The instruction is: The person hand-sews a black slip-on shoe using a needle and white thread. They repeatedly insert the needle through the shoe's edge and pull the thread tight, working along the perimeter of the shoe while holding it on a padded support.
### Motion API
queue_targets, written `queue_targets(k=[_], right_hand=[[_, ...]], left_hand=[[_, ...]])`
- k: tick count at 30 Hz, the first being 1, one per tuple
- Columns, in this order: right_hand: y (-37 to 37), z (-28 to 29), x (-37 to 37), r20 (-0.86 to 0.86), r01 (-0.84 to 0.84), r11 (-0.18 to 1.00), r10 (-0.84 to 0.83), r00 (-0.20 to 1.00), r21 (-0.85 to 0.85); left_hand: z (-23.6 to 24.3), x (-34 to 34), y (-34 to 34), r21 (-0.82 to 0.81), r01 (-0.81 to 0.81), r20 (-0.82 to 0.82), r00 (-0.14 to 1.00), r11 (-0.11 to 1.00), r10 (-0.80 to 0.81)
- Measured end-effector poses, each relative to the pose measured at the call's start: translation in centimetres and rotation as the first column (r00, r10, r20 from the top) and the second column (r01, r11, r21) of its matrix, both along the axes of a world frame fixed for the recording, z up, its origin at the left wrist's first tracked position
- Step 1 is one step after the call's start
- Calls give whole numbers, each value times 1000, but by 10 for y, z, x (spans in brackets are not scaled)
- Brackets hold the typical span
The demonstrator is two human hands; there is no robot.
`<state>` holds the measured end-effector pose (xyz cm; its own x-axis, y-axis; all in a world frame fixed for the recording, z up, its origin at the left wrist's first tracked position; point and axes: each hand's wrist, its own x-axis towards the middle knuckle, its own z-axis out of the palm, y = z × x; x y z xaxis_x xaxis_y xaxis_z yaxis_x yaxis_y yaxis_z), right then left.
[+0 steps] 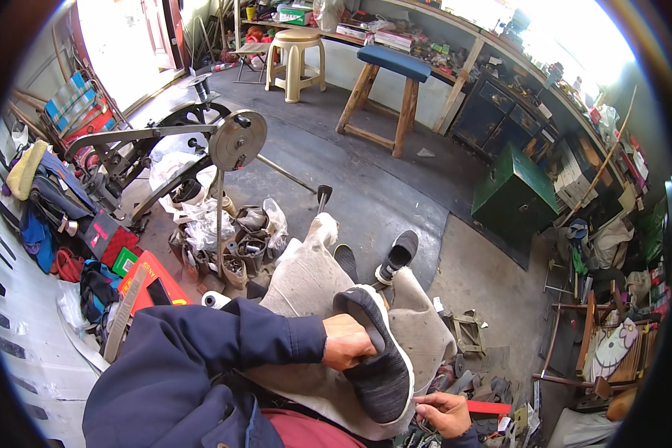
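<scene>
A black knit slip-on shoe with a white sole lies across the apron on my lap. My left hand reaches into its opening, with the fingers curled on the upper and partly hidden inside. Beside the white sole edge, near the lower end of the shoe, my right hand has thumb and fingers pinched together. Whatever sits in that pinch is too small to make out. A light grey apron covers my knees. Just past the right hand lies a flat red strip.
A hand-cranked sewing machine stands ahead at left, above bags of supplies. Farther off are a beige plastic stool and a blue-topped wooden stool. A green box stands at right, near a folded wooden chair.
</scene>
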<state>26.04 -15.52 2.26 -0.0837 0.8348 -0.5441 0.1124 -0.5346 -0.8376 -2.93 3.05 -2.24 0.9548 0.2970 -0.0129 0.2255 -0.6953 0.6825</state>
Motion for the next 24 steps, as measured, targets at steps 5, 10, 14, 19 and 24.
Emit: queue_targets(k=[5, 10, 14, 19, 24], right_hand=[[1, -1, 0, -2, 5, 999, -5, 1000, -31], [1, -2, 1, 15, 2, 1000, -1, 1000, -20], [2, -5, 3, 16, 3, 999, -2, 1000, -47], [3, -7, 4, 25, 17, 997, -15, 1000, -70], [1, -6, 1, -17, 44, 997, -45, 999, -62]], left_hand=[[0, -7, 2, 65, -12, 125, 992, 998, 4], [15, -22, 6, -250, -323, 169, 914, 913, 370], [18, -26, 2, -979, 13, 105, 889, 204, 445], [-2, -12, -7, -962, 270, 248, 838, 25, 486], [-21, -5, -6, -971, -15, 98, 882, 237, 460]])
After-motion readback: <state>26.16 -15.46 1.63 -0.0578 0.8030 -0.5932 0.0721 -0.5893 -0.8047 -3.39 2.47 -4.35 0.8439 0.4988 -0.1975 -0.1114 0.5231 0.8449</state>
